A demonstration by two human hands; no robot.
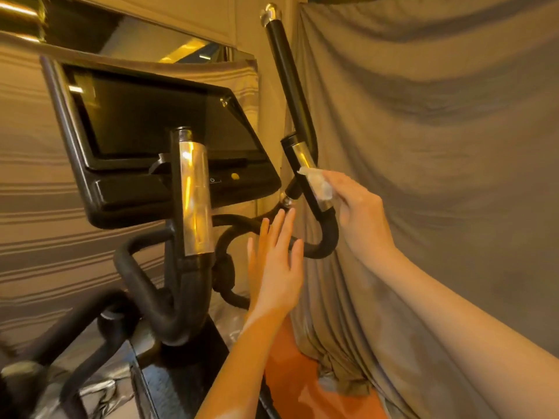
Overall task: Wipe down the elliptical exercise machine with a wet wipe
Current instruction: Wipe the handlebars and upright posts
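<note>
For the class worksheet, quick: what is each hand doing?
Left hand: open, holding nothing.
Right hand: holding the wet wipe against the handlebar.

Left forearm enters from bottom centre, rising steeply. Left hand (276, 261) raised, seen from the back, fingers straight and slightly spread, pointing up and a little right; thumb on the left edge. It holds nothing. Whether the fingertips touch anything behind them cannot be told.

Right forearm enters from the lower right edge, running up and left across the frame, bare. Wrist bent slightly down. Right hand (357, 213) sits higher than the left and to its right, the two apart. Its fingers (335, 181) reach left, curled round and pressing a white wet wipe (317, 182); the thumb is hidden behind the hand.
</note>
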